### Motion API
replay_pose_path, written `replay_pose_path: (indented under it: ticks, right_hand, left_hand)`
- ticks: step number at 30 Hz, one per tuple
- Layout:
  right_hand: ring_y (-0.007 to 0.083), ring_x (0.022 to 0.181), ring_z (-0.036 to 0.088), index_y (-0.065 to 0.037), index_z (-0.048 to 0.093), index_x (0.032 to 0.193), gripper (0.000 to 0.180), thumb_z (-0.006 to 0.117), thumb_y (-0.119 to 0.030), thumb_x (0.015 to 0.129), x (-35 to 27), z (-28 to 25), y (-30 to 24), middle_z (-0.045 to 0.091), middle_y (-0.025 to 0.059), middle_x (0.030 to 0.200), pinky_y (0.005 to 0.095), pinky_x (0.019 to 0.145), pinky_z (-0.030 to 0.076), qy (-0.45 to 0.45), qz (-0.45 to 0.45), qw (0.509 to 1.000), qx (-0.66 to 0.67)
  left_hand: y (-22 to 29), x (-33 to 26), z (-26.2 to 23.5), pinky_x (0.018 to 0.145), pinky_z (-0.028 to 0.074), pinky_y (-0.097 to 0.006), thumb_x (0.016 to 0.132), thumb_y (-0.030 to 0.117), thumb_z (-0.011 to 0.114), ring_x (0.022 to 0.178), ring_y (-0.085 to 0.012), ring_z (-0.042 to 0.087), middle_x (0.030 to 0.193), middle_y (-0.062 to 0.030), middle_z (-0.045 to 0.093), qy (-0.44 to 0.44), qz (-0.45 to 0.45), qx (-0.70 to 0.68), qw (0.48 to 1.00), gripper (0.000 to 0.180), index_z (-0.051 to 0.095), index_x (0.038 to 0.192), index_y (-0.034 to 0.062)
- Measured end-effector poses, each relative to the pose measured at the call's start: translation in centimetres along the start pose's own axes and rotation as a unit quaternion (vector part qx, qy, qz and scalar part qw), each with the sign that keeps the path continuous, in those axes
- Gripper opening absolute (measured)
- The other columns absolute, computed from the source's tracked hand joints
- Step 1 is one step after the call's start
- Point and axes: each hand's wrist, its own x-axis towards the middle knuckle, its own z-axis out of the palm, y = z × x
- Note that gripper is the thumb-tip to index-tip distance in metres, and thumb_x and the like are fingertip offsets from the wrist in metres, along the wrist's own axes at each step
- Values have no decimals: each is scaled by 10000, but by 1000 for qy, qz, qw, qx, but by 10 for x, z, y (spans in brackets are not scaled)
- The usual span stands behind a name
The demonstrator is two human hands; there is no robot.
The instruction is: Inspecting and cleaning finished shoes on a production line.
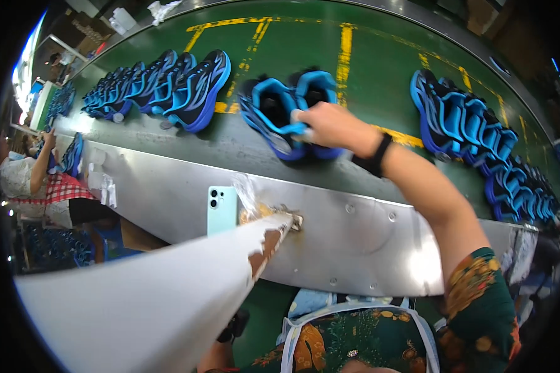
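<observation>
My right hand (333, 127) is closed on the light-blue collar of a blue and black sports shoe (270, 118), its fingers pinched at the heel edge. A second matching shoe (317, 93) stands against it on the right, partly behind my hand. Both stand upright on the green belt (292, 46), openings toward me. I do not see my left hand. A bit of bare skin and a dark object show low beside the white pole, too little to tell what they are.
A slanting white pole (156, 298) with chipped paint crosses the near left, meeting the metal ledge (354, 242). Beside it lies a mint-green phone (223, 208). Rows of similar shoes (196, 90) (463, 121) stand left and right. A co-worker (56, 186) is at the far left.
</observation>
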Motion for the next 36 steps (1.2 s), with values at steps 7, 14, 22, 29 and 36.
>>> replay_pose_path:
  ticks: [7,14,22,29,36]
  right_hand:
    - [386,645,629,-83,632,979,345,711,-366,799,-256,-10,-100,616,172,671,492,584,486,-48,133,989,37]
    - [362,722,604,-51,595,1242,474,737,-234,828,-341,-44,-168,602,165,813,430,679,509,-37,5,959,282]
    - [211,783,585,-263,554,1371,710,752,-73,716,-355,-73,-60,596,71,902,338,720,491,-61,115,946,298]
    - [364,774,645,-136,589,1114,490,763,-89,659,-319,-50,-78,603,128,818,447,656,503,-76,-49,992,85]
    - [361,727,655,-109,602,1111,439,709,-41,691,-333,-36,-82,622,117,753,429,629,521,-68,-41,996,32]
  left_hand:
    - [43,-65,87,663,485,-245,926,-25,486,767,-139,613,951,-106,635,-172,78,-9,982,192,661,1004,-38]
    - [87,-99,140,660,497,-284,862,-61,538,739,-212,634,904,-125,653,-318,205,-5,926,185,665,988,-18]
    - [46,-131,206,730,453,-374,779,-7,603,795,-302,562,789,-108,596,-411,322,146,841,52,611,800,41]
    - [41,-101,186,773,483,-351,808,6,543,824,-238,595,835,-86,637,-482,184,115,849,95,629,822,45]
    - [75,-85,200,694,468,-258,977,249,575,764,-89,564,976,-85,698,-541,-209,22,814,285,653,1030,-20]
